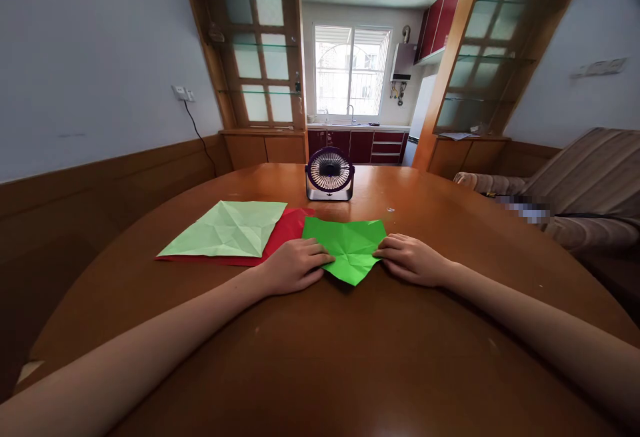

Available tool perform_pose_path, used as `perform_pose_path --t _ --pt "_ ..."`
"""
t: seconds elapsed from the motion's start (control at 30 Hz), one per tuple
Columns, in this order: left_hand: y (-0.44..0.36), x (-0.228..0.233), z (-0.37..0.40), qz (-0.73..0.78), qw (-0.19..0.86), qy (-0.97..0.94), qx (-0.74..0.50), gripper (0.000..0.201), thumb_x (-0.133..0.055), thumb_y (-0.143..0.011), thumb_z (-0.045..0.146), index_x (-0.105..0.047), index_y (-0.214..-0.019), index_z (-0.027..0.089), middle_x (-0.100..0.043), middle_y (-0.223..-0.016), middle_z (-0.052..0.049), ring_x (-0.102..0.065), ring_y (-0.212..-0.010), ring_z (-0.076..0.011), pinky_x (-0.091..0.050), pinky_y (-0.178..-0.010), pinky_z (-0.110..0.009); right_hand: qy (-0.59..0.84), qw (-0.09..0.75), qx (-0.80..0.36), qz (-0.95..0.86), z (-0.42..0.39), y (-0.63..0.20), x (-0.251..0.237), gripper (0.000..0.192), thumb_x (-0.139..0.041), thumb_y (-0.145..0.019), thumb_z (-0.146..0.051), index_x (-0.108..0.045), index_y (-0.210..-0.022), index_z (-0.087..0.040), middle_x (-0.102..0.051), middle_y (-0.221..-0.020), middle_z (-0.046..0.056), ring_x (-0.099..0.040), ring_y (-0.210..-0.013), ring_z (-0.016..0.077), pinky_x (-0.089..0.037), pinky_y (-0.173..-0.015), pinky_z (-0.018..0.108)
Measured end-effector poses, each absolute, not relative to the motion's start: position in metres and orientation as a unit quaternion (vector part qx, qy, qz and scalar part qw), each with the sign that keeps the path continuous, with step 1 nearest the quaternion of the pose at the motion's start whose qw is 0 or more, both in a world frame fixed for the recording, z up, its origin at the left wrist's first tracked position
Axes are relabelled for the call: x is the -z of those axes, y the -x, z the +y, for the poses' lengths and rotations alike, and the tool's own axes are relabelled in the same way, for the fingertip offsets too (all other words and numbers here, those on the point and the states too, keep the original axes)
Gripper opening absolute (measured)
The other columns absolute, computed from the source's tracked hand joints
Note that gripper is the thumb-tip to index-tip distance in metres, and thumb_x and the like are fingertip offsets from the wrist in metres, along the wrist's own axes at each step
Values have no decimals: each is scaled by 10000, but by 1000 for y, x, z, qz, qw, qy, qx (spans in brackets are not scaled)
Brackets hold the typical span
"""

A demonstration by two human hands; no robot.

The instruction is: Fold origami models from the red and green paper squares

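A bright green sheet of creased paper (349,245) lies between my hands, its folds meeting near the middle and its near corner pointing toward me. My left hand (296,265) grips its left edge, fingers over the paper and thumb hidden. On the opposite side, my right hand (411,260) pinches the right edge with its fingers pressed together. To the left, a pale green creased sheet (227,229) rests over a red sheet (280,240), whose right part shows beside my left hand.
Beyond the papers, a small dark round fan (330,173) stands on the brown wooden table (320,357). A striped sofa (590,177) is past the table's right side. A black cord (197,131) hangs from a wall socket at left.
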State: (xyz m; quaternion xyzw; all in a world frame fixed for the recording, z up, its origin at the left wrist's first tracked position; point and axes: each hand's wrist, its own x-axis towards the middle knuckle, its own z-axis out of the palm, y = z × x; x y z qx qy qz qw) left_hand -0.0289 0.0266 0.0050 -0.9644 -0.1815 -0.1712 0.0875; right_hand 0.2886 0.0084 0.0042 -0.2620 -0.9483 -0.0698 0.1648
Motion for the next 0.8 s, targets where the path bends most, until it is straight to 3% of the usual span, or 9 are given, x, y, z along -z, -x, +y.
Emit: perform_pose_path --t 0.23,0.5,0.63,0.8 --pt "24 -4 24 -221 -25 946 236 262 -446 -950 274 -669 -1040 170 -662 -934 -72 -616 -863 -172 -469 -755 -273 289 202 10 -936 7 -286 -7 274 -403 -974 -271 -645 -1048 -165 -621 -1013 119 -573 -948 219 -478 -872 390" --pt "18 -7 24 -366 -93 890 255 338 -449 -939 394 -565 -715 169 -571 -672 2 -537 -635 -143 -377 -569 -249 360 262 -71 -893 12 -281 -3 318 -362 -1001 -344 -617 -894 -185 -622 -921 77 -574 -862 186 -483 -785 326" --pt "18 -4 26 -436 -54 860 258 273 -488 -912 414 -606 -901 167 -596 -683 -7 -559 -630 -165 -374 -554 -257 406 272 -66 -870 17 -279 3 362 -365 -996 -388 -577 -788 -181 -592 -809 55 -555 -752 169 -457 -698 301" --pt "16 0 26 -469 52 848 242 373 -537 -899 390 -513 -1199 170 -619 -694 -6 -605 -681 -203 -420 -617 -285 442 274 -36 -853 20 -273 5 376 -381 -982 -411 -530 -718 -189 -583 -763 44 -552 -712 163 -438 -660 287"
